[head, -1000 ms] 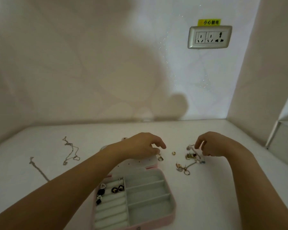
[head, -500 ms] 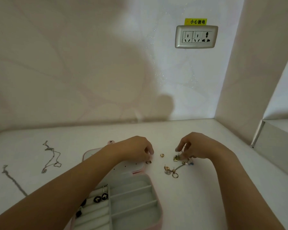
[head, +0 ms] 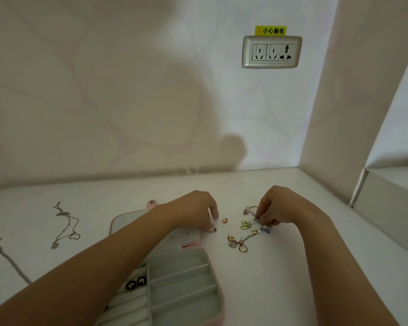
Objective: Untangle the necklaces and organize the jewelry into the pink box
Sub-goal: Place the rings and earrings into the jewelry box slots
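While the pink box [head: 186, 287] lies open — right hand [head: 284, 207] pinches the jewelry tangle [head: 245, 224]; left hand [head: 191, 211], fingers curled over a small ring [head: 213, 230] — grip unclear.

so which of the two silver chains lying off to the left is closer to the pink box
The kinked, looping thin silver chain lies nearer the open pink box; the other chain runs straighter at the far left.
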